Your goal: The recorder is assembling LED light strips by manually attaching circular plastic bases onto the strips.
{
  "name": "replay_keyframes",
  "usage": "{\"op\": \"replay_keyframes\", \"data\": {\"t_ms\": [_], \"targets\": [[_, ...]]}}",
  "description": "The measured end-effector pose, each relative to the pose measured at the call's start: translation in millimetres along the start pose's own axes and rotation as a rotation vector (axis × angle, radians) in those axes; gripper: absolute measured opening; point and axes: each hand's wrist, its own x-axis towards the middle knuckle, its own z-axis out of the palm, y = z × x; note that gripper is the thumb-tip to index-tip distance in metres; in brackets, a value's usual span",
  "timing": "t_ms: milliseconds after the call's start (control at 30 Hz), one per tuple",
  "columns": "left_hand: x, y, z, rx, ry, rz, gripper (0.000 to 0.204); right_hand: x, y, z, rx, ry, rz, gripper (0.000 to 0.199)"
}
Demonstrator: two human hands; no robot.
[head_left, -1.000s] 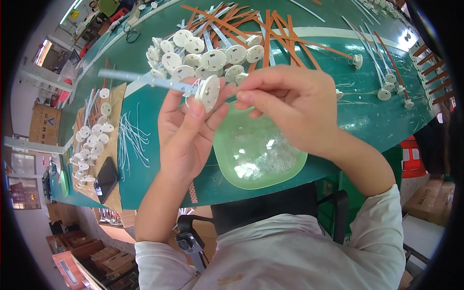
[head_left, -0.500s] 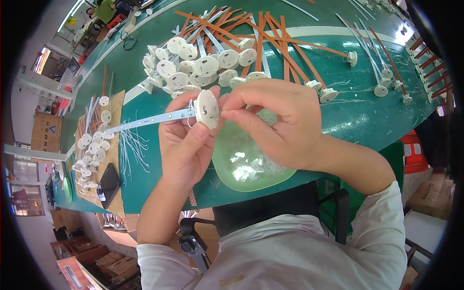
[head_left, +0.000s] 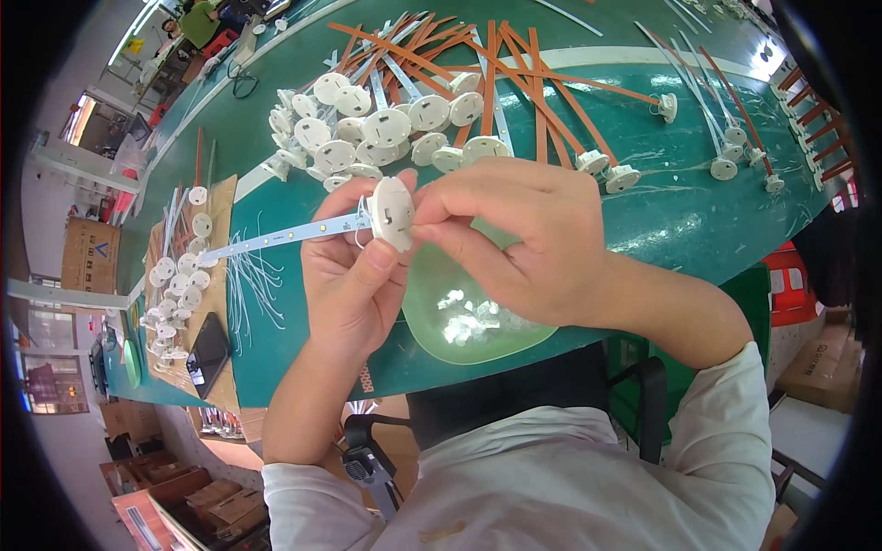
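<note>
My left hand (head_left: 342, 294) is closed around a white round end cap (head_left: 393, 213), gripping its edge between thumb and fingers. From the cap a narrow LED strip (head_left: 276, 238) runs out to the left, with short white wires (head_left: 364, 221) at the joint. My right hand (head_left: 542, 241) is pinched, its fingertips against the cap's slotted face. Anything between those fingertips is too small or hidden to make out. Beneath my right hand lies a translucent green bowl (head_left: 424, 335) with small shiny clear pieces in it.
Beyond my hands lies a pile of capped LED strips (head_left: 386, 127), some brown-backed. More capped strips (head_left: 188, 275) rest on cardboard at left, near a phone (head_left: 208, 354) and loose white wires (head_left: 260, 275). Several others (head_left: 724, 168) lie at the far right.
My right fingertips have moved slightly down and left, onto the cap's face. The cap has turned a little more toward view, still in my left hand.
</note>
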Motion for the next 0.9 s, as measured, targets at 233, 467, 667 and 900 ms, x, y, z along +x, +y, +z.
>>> {"op": "replay_keyframes", "data": {"t_ms": [233, 467, 667, 900], "targets": [[-1.0, 0.4, -7.0, 0.019, -0.017, -0.065, 0.054, 4.8, 8.7, -6.4, -0.015, -0.097, -0.086, 0.012], [-3.9, 0.7, 1.8, 0.115, -0.003, 0.026, 0.057, 4.4, -0.6, -3.1, -0.109, -0.053, -0.179, 0.013], [1.1, -10.3, 6.5, 0.066, 0.104, 0.08, 0.054, -4.5, 7.1, 4.5, -0.182, 0.044, -0.206, 0.018], [5.2, -5.5, -0.7, 0.251, 0.172, 0.121, 0.063, 7.4, 6.7, 4.6, -0.145, 0.107, -0.235, 0.028]]}}
